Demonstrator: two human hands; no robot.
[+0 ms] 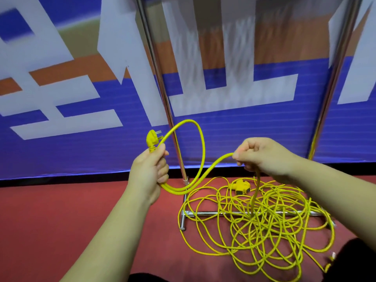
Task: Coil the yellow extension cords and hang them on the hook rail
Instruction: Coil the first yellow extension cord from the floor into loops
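A yellow extension cord (pixel 201 151) runs between my two hands. My left hand (pixel 149 171) grips it just below the yellow plug (pixel 152 140), whose prongs point right, and holds one loop that arcs up and over. My right hand (pixel 262 155) grips the cord farther along, at about the same height. From that fist the cord drops straight into a loose tangled heap (pixel 262 226) on the floor. A yellow socket block (pixel 240 187) lies at the heap's far edge. The hook rail is out of view.
A chrome rack stands ahead, with two upright poles (pixel 162 86) (pixel 335 78) and a base bar (pixel 205 213) under the heap. Behind it hangs a blue, white and orange banner (pixel 81 98). The floor is red carpet (pixel 61 210).
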